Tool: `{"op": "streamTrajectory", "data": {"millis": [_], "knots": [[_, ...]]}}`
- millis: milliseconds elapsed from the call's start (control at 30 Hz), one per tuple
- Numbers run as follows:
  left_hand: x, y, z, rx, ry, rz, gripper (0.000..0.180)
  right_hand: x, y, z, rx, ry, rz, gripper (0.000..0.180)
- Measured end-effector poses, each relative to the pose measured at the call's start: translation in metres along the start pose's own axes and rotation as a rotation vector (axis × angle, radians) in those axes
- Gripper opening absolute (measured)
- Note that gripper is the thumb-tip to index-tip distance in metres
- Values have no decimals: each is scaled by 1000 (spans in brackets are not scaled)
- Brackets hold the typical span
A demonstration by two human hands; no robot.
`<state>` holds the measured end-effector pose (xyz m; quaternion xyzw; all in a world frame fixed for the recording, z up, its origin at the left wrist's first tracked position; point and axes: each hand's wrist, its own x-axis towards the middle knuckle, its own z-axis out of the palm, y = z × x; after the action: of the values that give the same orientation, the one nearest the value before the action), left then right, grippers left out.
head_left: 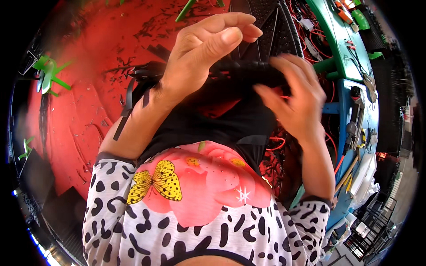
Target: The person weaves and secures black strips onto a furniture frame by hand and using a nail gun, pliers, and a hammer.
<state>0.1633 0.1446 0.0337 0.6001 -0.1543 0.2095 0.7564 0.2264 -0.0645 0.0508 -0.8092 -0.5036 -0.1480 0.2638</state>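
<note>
My left hand (pixel 206 51) is raised over a black woven wicker piece (pixel 266 24), its fingers loosely bent and the thumb in front of them. Nothing shows in its grasp. To the right, my right hand (pixel 299 93) hovers by the near edge (pixel 248 66) of the wicker, thumb and fingers apart; it is slightly blurred. Whether its fingertips touch that edge is unclear. Flat black strips (pixel 125 111) hang beside and across my left forearm. Black cloth covers my lap under the woven edge.
Cut black scraps (pixel 153 26) litter the red floor covering (pixel 80 119). Green and blue tables (pixel 344 44) on the right carry a black-handled power tool (pixel 353 119) and other hand tools. A red hose (pixel 333 146) runs beside them. A green stool-like frame (pixel 51 73) stands at left.
</note>
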Motion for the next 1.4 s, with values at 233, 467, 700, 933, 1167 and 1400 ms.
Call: {"op": "streamTrajectory", "data": {"millis": [233, 467, 700, 933, 1167, 1400], "knots": [[-2, -6, 5, -58, 139, 41, 44, 30, -26, 33, 101, 68, -23, 19], [0, 0, 8, 513, 27, -65, 21, -4, -26, 17, 246, 56, -78, 21], [-5, 13, 14, 1380, -459, -137, 12, -1, -36, 42, 790, 257, 300, 20], [-1, 9, 0, 1200, -400, -56, 19, 7, -46, 20, 1221, 300, 506, 26], [-7, 7, 2, 1192, -378, -58, 19, 36, -42, 1, 958, 77, 384, 30], [-9, 3, 3, 1234, -322, 67, 20, 98, -4, 17, 544, -214, 393, 36]]}}
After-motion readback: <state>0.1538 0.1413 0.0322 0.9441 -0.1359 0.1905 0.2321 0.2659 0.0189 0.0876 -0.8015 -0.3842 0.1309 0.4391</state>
